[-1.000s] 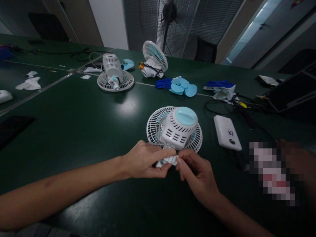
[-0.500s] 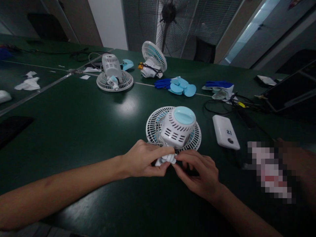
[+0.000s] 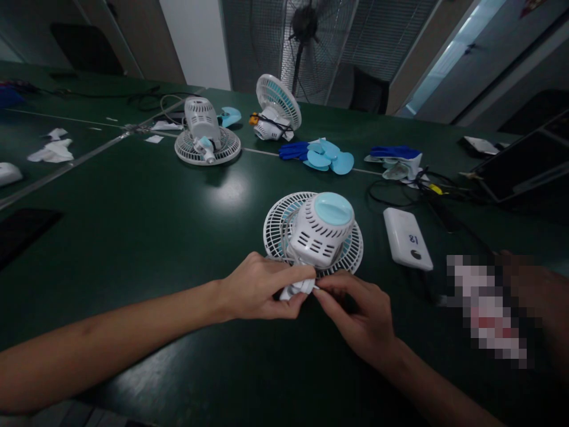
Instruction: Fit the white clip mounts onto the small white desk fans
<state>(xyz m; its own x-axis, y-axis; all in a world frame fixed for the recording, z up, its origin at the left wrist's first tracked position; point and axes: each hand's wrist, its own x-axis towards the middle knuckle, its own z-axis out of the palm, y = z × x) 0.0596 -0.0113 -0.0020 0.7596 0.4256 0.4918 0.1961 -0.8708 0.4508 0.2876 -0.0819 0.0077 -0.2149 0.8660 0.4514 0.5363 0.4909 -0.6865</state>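
A small white fan [image 3: 313, 240] lies grille-down in front of me, its vented motor housing topped by a light-blue cap. At its near side, my left hand [image 3: 260, 289] pinches a white plastic joint piece [image 3: 297, 289] between thumb and fingers. How this piece meets the housing is hidden behind my fingers. My right hand [image 3: 362, 311] is at the joint's right end, thumb and forefinger closed on a thin white bit [image 3: 316, 287] sticking out there. Its exact kind is too small to make out.
Behind stand another face-down fan [image 3: 203, 127] and a tilted fan [image 3: 276, 110]. Light-blue fan blades [image 3: 329, 157] and blue gloves [image 3: 292, 150] lie between. A white power bank [image 3: 406, 238] and cables are to the right, beside another person's hand [image 3: 524, 290]. A dark phone [image 3: 29, 231] is left.
My right thumb and fingers have shifted slightly at the joint's right end, and the thin white bit now shows between them. My left hand and the fan keep their places.
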